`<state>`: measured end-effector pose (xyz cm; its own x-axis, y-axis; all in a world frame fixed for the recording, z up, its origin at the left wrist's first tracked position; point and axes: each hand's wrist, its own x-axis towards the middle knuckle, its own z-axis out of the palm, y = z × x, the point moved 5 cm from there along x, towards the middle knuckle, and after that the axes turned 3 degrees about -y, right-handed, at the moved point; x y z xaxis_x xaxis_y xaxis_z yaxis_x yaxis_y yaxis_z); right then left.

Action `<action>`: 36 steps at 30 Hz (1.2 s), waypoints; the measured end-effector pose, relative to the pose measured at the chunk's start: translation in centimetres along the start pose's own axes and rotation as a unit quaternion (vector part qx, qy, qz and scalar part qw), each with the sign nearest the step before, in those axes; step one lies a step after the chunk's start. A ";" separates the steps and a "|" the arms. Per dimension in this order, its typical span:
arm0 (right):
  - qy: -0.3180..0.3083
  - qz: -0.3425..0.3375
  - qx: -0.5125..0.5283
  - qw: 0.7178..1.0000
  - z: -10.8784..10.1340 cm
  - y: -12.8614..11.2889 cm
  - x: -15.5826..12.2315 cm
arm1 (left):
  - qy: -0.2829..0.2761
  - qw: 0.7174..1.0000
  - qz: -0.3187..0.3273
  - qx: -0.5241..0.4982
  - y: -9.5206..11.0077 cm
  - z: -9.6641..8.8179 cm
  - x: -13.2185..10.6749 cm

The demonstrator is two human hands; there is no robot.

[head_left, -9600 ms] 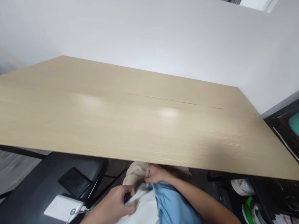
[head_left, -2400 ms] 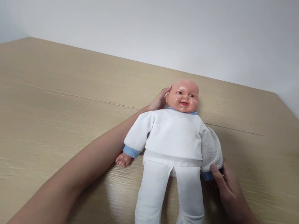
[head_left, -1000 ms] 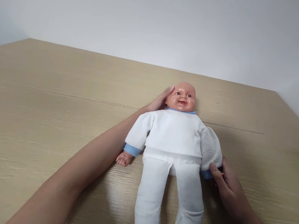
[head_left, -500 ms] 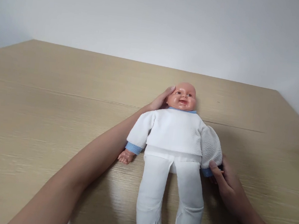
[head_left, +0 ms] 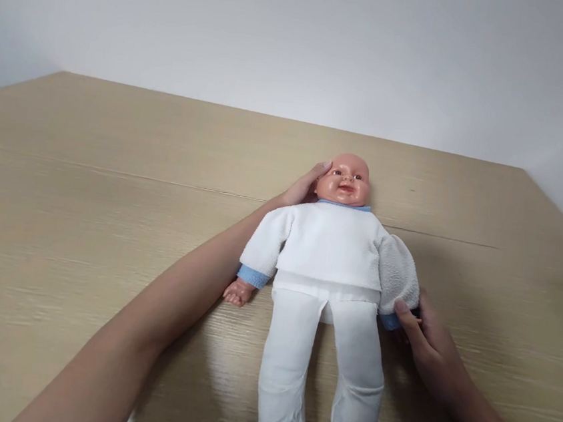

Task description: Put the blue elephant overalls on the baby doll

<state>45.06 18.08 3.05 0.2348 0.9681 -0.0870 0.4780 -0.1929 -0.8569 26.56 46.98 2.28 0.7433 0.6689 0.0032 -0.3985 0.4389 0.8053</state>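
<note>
A baby doll (head_left: 331, 243) in a white fleece top with blue cuffs and white trousers lies face up, its head away from me and its feet cut off by the bottom edge. My left hand (head_left: 307, 183) cups the side of the doll's head; the thumb rests by its temple and the other fingers are hidden behind it. On the other side, my right hand (head_left: 423, 340) grips the doll's arm near the blue cuff, thumb on top and fingers mostly hidden underneath. The doll's other arm lies loose over my left forearm.
Beneath the doll is a light wood-grain table (head_left: 108, 233) with a thin seam running across it. A plain pale wall (head_left: 299, 38) stands behind the table's far edge.
</note>
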 end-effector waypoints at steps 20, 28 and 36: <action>-0.006 0.000 -0.002 1.000 0.1 -0.1 0.1 | 0.012 0.999 -0.027 0.013 -0.5 -1.1 0.9; -0.007 -0.002 -0.003 1.000 0.1 0.5 0.2 | 0.017 0.999 0.011 0.034 -0.1 -0.9 0.7; -0.009 -0.002 0.005 1.000 0.2 0.9 0.3 | 0.029 0.998 0.024 0.042 -0.3 -1.0 0.9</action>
<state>45.36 18.26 2.18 0.2175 0.9717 -0.0919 0.4703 -0.1869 -0.8625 26.81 48.00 1.46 0.6912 0.7226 0.0095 -0.3846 0.3566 0.8514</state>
